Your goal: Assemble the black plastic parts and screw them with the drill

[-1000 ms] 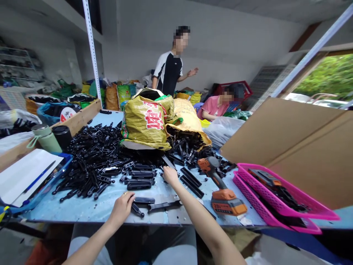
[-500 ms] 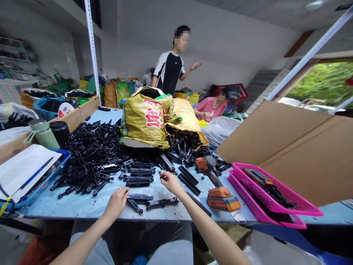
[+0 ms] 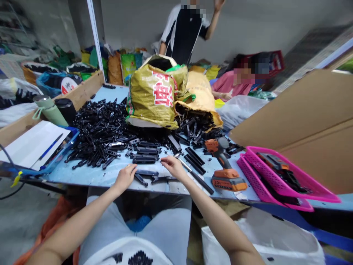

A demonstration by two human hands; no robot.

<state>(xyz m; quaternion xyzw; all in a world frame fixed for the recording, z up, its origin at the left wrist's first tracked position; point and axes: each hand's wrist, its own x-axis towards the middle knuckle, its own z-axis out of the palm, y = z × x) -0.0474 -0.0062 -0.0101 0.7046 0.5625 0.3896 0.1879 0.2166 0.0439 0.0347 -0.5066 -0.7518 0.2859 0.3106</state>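
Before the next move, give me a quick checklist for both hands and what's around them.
1. Left hand at the long black part: ok, at its left end.
2. Firm grip there: cannot tell.
3. Small item in right hand's fingertips: cannot tell.
4. Power drill apart from both hands: ok, off to the right.
5. Space just beyond the hands free: not ok, black pieces lie there.

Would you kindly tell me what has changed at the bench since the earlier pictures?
The right hand has drawn back toward the wearer, away from the flat grey piece and nearer the left hand; whether it grips anything is unclear. The standing co-worker's hand has risen. The left hand stays by the near black part; the power tool and pile stayed put.
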